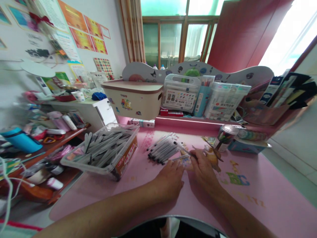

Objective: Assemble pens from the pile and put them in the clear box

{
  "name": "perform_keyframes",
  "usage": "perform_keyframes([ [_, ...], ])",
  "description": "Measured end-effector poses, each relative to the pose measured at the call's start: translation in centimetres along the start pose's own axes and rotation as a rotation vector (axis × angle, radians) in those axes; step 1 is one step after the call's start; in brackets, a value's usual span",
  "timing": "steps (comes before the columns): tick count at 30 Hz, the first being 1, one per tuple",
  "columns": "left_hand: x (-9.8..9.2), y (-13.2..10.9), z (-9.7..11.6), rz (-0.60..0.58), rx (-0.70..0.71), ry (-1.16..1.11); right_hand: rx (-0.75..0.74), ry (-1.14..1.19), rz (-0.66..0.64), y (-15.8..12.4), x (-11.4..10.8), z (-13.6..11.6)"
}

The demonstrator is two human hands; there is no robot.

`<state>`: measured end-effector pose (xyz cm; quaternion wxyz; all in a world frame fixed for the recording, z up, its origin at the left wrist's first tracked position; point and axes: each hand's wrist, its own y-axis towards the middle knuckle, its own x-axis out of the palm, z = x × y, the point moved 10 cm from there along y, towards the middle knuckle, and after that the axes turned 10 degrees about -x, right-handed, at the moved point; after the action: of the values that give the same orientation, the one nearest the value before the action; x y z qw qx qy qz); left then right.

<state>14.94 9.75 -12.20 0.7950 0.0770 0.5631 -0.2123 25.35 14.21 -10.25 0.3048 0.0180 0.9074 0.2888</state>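
Note:
My right hand is closed on a clear pen with a dark tip, which slants up and left from the fingers over the desk. Low on the desktop, my left hand rests palm down, its fingers stretched toward a loose pile of pens. One pen lies just past the left fingertips; whether they touch it I cannot tell. The piled pens are clear-barrelled with dark ends, lying roughly side by side. Further left stands a clear plastic box heaped with similar pens.
A can-like holder and a blue box stand right of my hands. Behind are a lidded cream bin, clear marker cases and a pen holder. A cluttered shelf borders the pink desk on the left.

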Motion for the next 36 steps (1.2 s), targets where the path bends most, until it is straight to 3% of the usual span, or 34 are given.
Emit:
perform_keyframes([
  [5,-0.6,0.0,-0.8,0.035,-0.041,-0.227,0.124,0.111,-0.121,-0.1,0.7,-0.3],
  [10,-3.1,0.1,-2.4,0.140,-0.135,-0.949,0.154,0.431,-0.300,-1.0,2.8,-1.8],
  [13,-2.6,0.4,-3.2,0.149,-0.232,-1.370,0.265,0.718,-0.432,-2.5,5.3,-1.5],
  [15,-1.6,0.6,-3.6,0.151,-0.275,-1.519,0.362,0.859,-0.490,-3.4,6.5,-1.3],
  [18,-0.1,0.6,-4.1,0.167,-0.292,-1.597,0.472,0.965,-0.536,-4.1,7.2,-1.8],
  [22,0.5,0.2,-5.1,0.227,-0.288,-1.533,0.541,1.073,-0.587,-4.6,7.5,-3.2],
  [29,-0.1,0.0,-5.0,0.197,-0.230,-1.477,0.609,1.220,-0.705,-6.0,8.2,-3.6],
  [36,-1.3,-0.2,-4.4,0.178,-0.167,-1.560,0.597,1.118,-0.695,-6.0,7.8,-3.2],
])
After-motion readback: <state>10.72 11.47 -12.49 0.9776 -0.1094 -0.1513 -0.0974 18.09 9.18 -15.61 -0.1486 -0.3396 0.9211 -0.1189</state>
